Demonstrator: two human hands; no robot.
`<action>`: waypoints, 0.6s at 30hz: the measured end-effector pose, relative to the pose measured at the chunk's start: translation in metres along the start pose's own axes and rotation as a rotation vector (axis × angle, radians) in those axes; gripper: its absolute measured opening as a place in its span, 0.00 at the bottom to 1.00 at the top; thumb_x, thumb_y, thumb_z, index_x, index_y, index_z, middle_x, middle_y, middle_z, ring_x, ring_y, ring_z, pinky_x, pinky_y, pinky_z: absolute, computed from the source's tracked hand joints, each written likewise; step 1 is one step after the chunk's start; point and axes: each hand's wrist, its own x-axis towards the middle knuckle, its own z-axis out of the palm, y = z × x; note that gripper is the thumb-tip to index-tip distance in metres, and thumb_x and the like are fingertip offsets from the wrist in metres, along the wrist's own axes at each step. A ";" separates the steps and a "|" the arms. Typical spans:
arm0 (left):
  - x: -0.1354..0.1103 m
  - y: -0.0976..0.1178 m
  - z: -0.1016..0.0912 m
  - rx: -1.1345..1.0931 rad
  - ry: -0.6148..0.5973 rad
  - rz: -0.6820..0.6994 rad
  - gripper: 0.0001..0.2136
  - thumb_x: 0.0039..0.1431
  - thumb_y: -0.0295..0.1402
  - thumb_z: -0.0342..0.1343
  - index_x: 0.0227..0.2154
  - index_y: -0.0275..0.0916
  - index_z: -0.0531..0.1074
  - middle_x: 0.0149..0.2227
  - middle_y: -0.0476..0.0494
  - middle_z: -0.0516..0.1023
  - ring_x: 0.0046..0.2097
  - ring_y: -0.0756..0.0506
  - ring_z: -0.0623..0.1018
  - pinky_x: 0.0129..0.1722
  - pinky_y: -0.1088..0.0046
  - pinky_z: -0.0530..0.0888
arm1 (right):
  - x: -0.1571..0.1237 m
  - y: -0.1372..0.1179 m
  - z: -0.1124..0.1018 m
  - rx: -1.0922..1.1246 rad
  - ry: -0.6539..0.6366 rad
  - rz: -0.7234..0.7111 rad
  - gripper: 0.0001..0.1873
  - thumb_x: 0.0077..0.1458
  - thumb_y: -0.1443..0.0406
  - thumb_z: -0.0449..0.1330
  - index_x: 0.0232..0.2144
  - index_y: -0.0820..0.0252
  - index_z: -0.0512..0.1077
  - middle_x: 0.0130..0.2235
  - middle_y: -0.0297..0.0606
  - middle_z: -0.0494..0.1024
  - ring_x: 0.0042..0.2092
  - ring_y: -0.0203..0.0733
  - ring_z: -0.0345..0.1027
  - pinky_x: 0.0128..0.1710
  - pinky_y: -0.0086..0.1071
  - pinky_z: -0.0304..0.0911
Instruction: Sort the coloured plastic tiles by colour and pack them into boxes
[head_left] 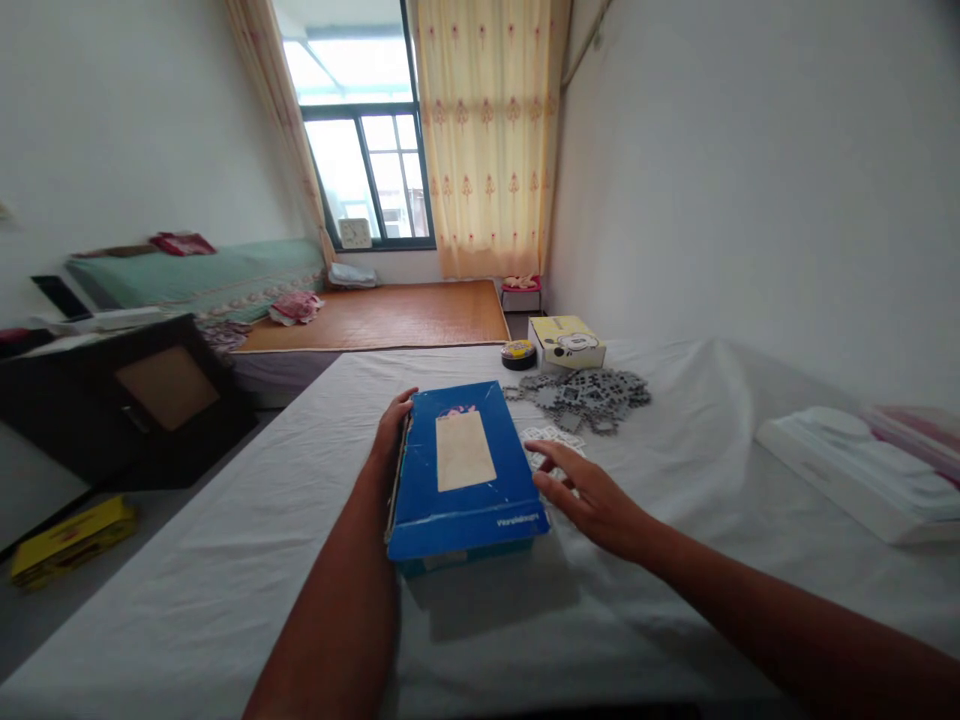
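Observation:
A blue cardboard box [420, 510] with a beige label on its lid lies in front of me, over the white sheet. Its teal lower part shows under the lid's near edge. My left hand [391, 425] grips the far left side of the box, its fingers partly hidden behind the edge. Beside the box's right edge is my right hand [577, 490], open, with its fingers apart and nothing in it. White patterned pieces [555, 440] lie just behind the right fingers. Farther back is a pile of grey interlocking pieces [592, 392].
Behind the grey pile stand a yellow-and-white box [566, 343] and a round black tin [518, 355] with a yellow top. A white case [847, 465] lies at the right by the wall. A dark cabinet [112, 410] and a yellow box [71, 540] are at the left.

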 end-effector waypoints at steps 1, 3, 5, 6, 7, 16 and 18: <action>0.001 0.000 -0.002 0.024 0.006 0.003 0.27 0.42 0.40 0.59 0.47 0.34 0.72 0.34 0.45 0.78 0.33 0.45 0.75 0.33 0.70 0.69 | -0.002 0.003 0.004 0.127 -0.003 0.098 0.34 0.61 0.46 0.48 0.63 0.58 0.58 0.57 0.50 0.68 0.51 0.50 0.67 0.47 0.44 0.65; 0.005 -0.002 -0.005 0.082 0.029 0.020 0.26 0.41 0.40 0.58 0.45 0.34 0.72 0.32 0.46 0.77 0.31 0.46 0.74 0.33 0.70 0.69 | -0.005 0.005 0.012 0.321 -0.072 0.191 0.38 0.59 0.46 0.52 0.64 0.58 0.55 0.56 0.48 0.69 0.52 0.51 0.67 0.49 0.45 0.65; 0.008 -0.004 -0.007 0.129 0.057 0.038 0.24 0.40 0.40 0.57 0.43 0.35 0.73 0.32 0.47 0.77 0.32 0.46 0.74 0.33 0.70 0.69 | -0.008 0.002 0.021 0.469 -0.110 0.191 0.37 0.58 0.46 0.55 0.63 0.55 0.56 0.57 0.44 0.70 0.54 0.50 0.66 0.54 0.45 0.61; 0.009 -0.005 -0.007 0.145 0.070 0.049 0.23 0.40 0.40 0.57 0.42 0.36 0.73 0.32 0.47 0.77 0.33 0.45 0.74 0.34 0.70 0.69 | -0.008 -0.001 0.024 0.531 -0.111 0.195 0.35 0.57 0.47 0.55 0.62 0.54 0.58 0.56 0.43 0.70 0.54 0.50 0.66 0.55 0.45 0.60; 0.010 -0.005 -0.006 0.159 0.085 0.066 0.22 0.40 0.40 0.56 0.40 0.36 0.73 0.33 0.46 0.77 0.34 0.45 0.74 0.35 0.69 0.70 | -0.009 -0.005 0.026 0.588 -0.111 0.213 0.34 0.58 0.47 0.55 0.61 0.54 0.60 0.55 0.42 0.71 0.54 0.49 0.66 0.55 0.45 0.60; -0.009 0.008 -0.012 0.399 0.261 0.357 0.12 0.42 0.35 0.58 0.33 0.41 0.76 0.37 0.45 0.77 0.49 0.38 0.72 0.50 0.64 0.69 | -0.006 -0.022 0.041 0.780 -0.081 0.259 0.33 0.56 0.48 0.58 0.61 0.49 0.60 0.57 0.39 0.69 0.56 0.47 0.64 0.55 0.43 0.59; -0.011 0.008 -0.018 0.426 0.297 0.394 0.16 0.42 0.36 0.58 0.38 0.41 0.75 0.41 0.45 0.76 0.52 0.37 0.71 0.54 0.62 0.66 | -0.004 -0.026 0.043 0.814 -0.092 0.324 0.39 0.53 0.48 0.60 0.63 0.45 0.54 0.57 0.39 0.69 0.54 0.49 0.65 0.51 0.44 0.62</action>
